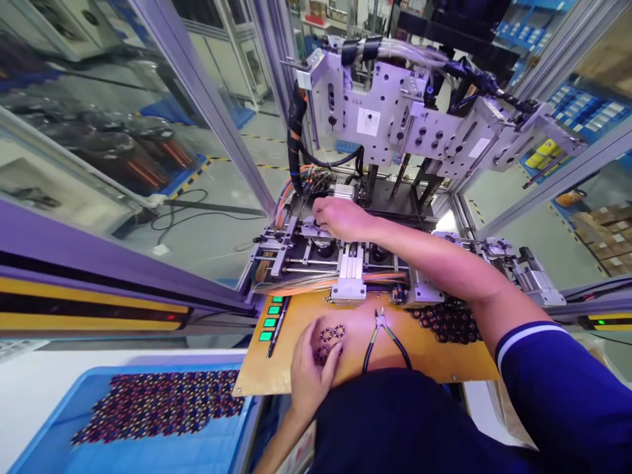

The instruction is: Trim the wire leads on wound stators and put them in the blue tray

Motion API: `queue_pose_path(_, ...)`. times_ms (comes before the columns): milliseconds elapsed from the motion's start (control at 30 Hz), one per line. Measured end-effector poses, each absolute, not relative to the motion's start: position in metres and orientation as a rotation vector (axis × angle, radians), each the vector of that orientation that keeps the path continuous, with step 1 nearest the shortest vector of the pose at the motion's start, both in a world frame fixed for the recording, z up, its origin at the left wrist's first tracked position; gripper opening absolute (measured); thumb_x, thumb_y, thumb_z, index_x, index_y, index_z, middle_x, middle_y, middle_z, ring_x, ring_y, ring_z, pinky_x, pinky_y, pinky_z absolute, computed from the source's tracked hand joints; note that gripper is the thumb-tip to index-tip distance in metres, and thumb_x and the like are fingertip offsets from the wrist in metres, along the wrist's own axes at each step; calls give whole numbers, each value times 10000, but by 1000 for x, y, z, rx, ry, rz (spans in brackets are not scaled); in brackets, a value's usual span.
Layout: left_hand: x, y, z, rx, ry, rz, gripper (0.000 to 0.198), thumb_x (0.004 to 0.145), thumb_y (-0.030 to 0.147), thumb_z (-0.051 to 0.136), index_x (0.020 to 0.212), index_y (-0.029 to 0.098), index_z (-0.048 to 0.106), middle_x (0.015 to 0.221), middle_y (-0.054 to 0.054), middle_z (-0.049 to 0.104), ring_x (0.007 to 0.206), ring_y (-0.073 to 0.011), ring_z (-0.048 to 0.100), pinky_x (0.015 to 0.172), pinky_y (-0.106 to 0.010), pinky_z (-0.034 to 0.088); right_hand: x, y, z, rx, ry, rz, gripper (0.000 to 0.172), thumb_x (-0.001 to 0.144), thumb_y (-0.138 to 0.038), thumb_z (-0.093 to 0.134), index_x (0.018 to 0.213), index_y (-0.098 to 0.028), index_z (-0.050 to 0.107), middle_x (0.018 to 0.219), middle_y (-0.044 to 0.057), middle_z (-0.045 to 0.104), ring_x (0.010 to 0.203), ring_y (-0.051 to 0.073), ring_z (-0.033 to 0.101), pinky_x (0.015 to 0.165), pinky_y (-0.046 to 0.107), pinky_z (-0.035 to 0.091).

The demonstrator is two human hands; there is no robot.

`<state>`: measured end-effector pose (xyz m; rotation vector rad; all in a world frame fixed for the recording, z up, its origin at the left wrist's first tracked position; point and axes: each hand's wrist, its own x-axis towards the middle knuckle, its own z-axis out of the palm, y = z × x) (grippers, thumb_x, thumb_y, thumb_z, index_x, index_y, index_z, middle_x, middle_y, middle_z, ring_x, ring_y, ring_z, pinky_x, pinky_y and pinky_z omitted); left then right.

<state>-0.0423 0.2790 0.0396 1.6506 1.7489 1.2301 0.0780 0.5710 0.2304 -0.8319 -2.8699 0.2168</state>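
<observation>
My left hand (311,372) lies on the tan board (424,359), thumb and fingers apart and curved round a few small wound rings (326,335). One of those rings is partly hidden by the thumb. Stretched across the machine, my right hand (340,218) is over the left metal fixture (316,230). Its fingers are pinched together at the fixture; what they hold, if anything, is too small to make out. On the board between my arms lie diagonal-cutting pliers (380,322), jaws pointing away from me.
Dark rings (447,322) cluster on the board's right side. Green buttons (270,322) and a pen (278,327) are at its left. A blue tray (197,444) holds rows of wound rings. A metal plate assembly (368,122) hangs above the fixtures, with frame posts (207,99) at the sides.
</observation>
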Motion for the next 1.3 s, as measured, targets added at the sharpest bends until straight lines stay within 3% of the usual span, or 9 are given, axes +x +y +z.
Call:
queue_pose_path(167, -42, 278, 38, 1657, 1758, 1229, 685, 868, 446, 693, 1447, 168, 456, 1370, -196, 624, 1263, -330, 611, 1084, -520, 485, 79, 566, 234, -850, -2916, 164, 197, 862, -29, 500, 853, -106, 681, 1066, 106, 656, 905, 199, 566, 730, 305, 455)
queue_pose_path(500, -41, 280, 43, 1719, 1771, 1276, 655, 881, 440, 677, 1439, 179, 454, 1317, -182, 662, 1215, -317, 652, 1035, -491, 533, 102, 539, 229, -747, -2893, 109, 316, 844, 30, 512, 1043, -110, 712, 1287, 125, 672, 1266, 269, 561, 1023, 426, 499)
queue_pose_path(700, -54, 286, 73, 1930, 1814, 1358, 542, 963, 387, 538, 1450, 168, 446, 1306, -198, 655, 1235, -328, 632, 1023, -511, 523, 157, 464, 262, -777, -2483, 4, 513, 903, 33, 377, 1354, -96, 585, 1470, 144, 553, 1440, 225, 441, 1186, 484, 427)
queue_pose_path(800, -69, 327, 109, 2125, 1783, 1363, 562, 960, 421, 519, 1451, 153, 465, 1379, -211, 617, 1359, -345, 532, 1118, -545, 428, 193, 401, 276, -694, -2198, -48, 521, 923, -6, 446, 1414, -150, 548, 1380, 141, 632, 1366, 238, 536, 1143, 511, 492)
queue_pose_path(967, -77, 427, 171, 2452, 1683, 1077, 629, 956, 506, 496, 1428, 90, 520, 1500, -203, 545, 1486, -351, 372, 1191, -551, 305, 239, 324, 271, -799, -2058, -88, 629, 899, -15, 555, 1483, -237, 480, 1334, 133, 660, 1258, 262, 630, 1043, 496, 580)
queue_pose_path(1067, -69, 459, 186, 2560, 1637, 910, 684, 980, 564, 403, 1376, 27, 556, 1483, -232, 551, 1480, -388, 361, 1169, -643, 241, 271, 289, 244, -1003, -1961, -66, 582, 885, -29, 593, 1421, -254, 551, 1277, 127, 690, 1193, 257, 668, 1016, 467, 594)
queue_pose_path(1200, -66, 467, 186, 2622, 1609, 816, 901, 972, 691, 219, 1289, -72, 579, 1425, -258, 585, 1430, -445, 391, 1081, -714, 250, 307, 243, 189, -1357, -1843, -18, 422, 922, -72, 552, 1303, -232, 640, 1155, 117, 731, 1081, 233, 709, 968, 436, 611)
queue_pose_path(1300, -71, 472, 189, 2612, 1609, 761, 952, 934, 755, 203, 1280, -38, 600, 1446, -235, 579, 1417, -473, 393, 1077, -725, 254, 316, 224, 146, -1507, -1828, 15, 331, 936, -101, 524, 1201, -200, 696, 1054, 117, 750, 998, 241, 727, 919, 439, 629)
